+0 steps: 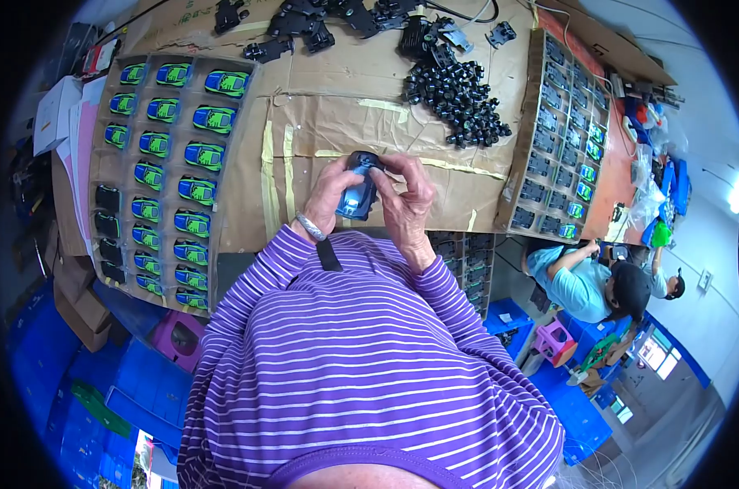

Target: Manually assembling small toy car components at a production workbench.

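Close in front of me, above the table's near edge, I hold a dark toy car part (355,200) with a shiny bluish-grey surface. My left hand (330,194) is closed round its left side, with the thumb lying over it. The fingers of my right hand (408,196) are bent against its upper right side, gripping it there. The part's underside is hidden. A heap of small black wheels (459,98) lies beyond my right hand. Black car chassis (300,23) are piled at the far edge.
At left stands a tray (162,220) of blue-green toy cars (198,189); at right, a tray (506,213) holds black chassis and several blue-green cars. Taped brown cardboard (300,122) covers the table. Two people (577,281) work off to the right, near pink stools (553,338) and blue crates.
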A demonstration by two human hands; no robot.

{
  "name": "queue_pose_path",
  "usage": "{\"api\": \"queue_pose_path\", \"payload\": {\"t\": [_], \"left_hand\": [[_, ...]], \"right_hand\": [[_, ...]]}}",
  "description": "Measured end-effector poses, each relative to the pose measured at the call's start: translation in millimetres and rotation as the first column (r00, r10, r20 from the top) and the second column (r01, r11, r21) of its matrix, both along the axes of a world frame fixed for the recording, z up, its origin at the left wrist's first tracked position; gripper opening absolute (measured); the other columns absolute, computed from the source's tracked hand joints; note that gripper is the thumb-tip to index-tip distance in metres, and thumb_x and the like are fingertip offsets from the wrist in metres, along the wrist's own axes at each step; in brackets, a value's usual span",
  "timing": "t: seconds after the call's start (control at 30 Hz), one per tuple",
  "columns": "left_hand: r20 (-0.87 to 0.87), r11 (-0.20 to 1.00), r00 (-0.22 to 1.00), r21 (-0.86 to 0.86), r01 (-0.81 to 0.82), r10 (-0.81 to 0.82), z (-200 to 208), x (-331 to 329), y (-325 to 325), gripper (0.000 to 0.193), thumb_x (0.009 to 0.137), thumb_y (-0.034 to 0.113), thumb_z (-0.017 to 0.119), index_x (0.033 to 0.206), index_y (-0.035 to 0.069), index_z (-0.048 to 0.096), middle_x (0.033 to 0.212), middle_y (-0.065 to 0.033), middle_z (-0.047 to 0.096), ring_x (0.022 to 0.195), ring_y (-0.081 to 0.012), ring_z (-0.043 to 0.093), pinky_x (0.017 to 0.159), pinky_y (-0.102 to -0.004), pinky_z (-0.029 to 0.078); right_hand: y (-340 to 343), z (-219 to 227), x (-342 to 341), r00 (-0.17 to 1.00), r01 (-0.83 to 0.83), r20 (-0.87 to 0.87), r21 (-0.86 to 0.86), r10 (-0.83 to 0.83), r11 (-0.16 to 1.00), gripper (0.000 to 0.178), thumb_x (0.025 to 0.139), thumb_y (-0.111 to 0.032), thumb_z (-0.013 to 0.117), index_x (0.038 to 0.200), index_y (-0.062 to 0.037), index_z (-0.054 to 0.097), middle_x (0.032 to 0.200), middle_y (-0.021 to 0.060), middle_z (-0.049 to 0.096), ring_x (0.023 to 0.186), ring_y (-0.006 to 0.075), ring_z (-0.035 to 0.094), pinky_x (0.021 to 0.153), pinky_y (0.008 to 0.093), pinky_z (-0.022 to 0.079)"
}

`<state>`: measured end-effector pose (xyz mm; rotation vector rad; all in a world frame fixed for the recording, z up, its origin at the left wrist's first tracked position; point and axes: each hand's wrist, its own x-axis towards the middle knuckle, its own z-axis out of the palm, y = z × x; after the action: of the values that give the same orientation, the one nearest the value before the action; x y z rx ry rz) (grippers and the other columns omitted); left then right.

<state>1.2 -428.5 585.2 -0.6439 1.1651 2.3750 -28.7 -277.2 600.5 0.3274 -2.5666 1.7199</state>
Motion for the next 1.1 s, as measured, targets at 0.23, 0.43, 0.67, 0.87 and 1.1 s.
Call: {"api": "queue_pose_path", "payload": {"t": [0.23, 0.43, 0.67, 0.87, 1.1], "left_hand": [[0.025, 0.998, 0.999, -0.059, -0.027, 0.029, 4, 0, -1, 0.027, 0.095, 0.024, 0.06, 0.113, 0.004, 0.062, 0.096, -0.0007, 0.065, 0.075, -0.0071, 0.064, 0.065, -0.0217, 0.053], [-0.015, 0.934, 0.999, -0.355, -0.043, 0.04, -15, 8, 7, 0.033, 0.095, 0.034, 0.066, 0.106, 0.003, 0.065, 0.086, 0.0009, 0.064, 0.073, -0.006, 0.06, 0.062, -0.0226, 0.05], [-0.012, 0.868, 0.975, -0.452, -0.205, 0.223, -54, 9, -16, 0.035, 0.094, 0.034, 0.066, 0.106, 0.001, 0.063, 0.078, -0.0063, 0.066, 0.058, -0.0138, 0.064, 0.051, -0.0276, 0.054], [0.001, 0.727, 0.807, -0.437, -0.53, 0.59, -72, 14, -48, 0.022, 0.091, 0.03, 0.068, 0.091, 0.008, 0.065, 0.07, -0.0031, 0.064, 0.053, -0.0135, 0.061, 0.047, -0.0298, 0.051], [-0.066, 0.538, 0.853, -0.75, -0.384, 0.518, -73, 16, -43, 0.051, 0.084, 0.051, 0.063, 0.095, 0.002, 0.069, 0.087, -0.0193, 0.07, 0.081, -0.0301, 0.068, 0.072, -0.0413, 0.052]], "right_hand": [[-2, 5, 6, 0.999, 0.023, 0.029, 0.05, -0.025, 0.998, 0.02, 0.08, -0.002, 0.077, 0.098, 0.0007, 0.069, 0.093, 0.0097, 0.065, 0.079, 0.0171, 0.064, 0.071, 0.0275, 0.052], [-2, -2, 8, 0.993, 0.029, 0.107, 0.141, -0.044, 0.99, 0.024, 0.079, -0.008, 0.08, 0.095, 0.0016, 0.066, 0.084, 0.0087, 0.069, 0.078, 0.0164, 0.068, 0.072, 0.0294, 0.053], [-20, -29, -39, 0.717, 0.132, 0.691, -0.267, 0.094, 0.955, 0.025, 0.085, -0.013, 0.075, 0.104, 0.0026, 0.068, 0.086, 0.0069, 0.071, 0.079, 0.0107, 0.065, 0.071, 0.0241, 0.052], [-87, -121, -171, 0.95, -0.138, -0.183, 0.483, 0.254, 0.864, 0.068, 0.086, -0.039, 0.072, 0.138, -0.0024, 0.048, 0.131, 0.0231, 0.053, 0.111, 0.0381, 0.055, 0.098, 0.0464, 0.044], [-146, -187, -256, 0.78, 0.166, -0.438, 0.833, 0.447, 0.527, 0.08, 0.093, -0.057, 0.053, 0.145, 0.0017, 0.039, 0.122, 0.0275, 0.055, 0.109, 0.0432, 0.054, 0.097, 0.0501, 0.043]]}}
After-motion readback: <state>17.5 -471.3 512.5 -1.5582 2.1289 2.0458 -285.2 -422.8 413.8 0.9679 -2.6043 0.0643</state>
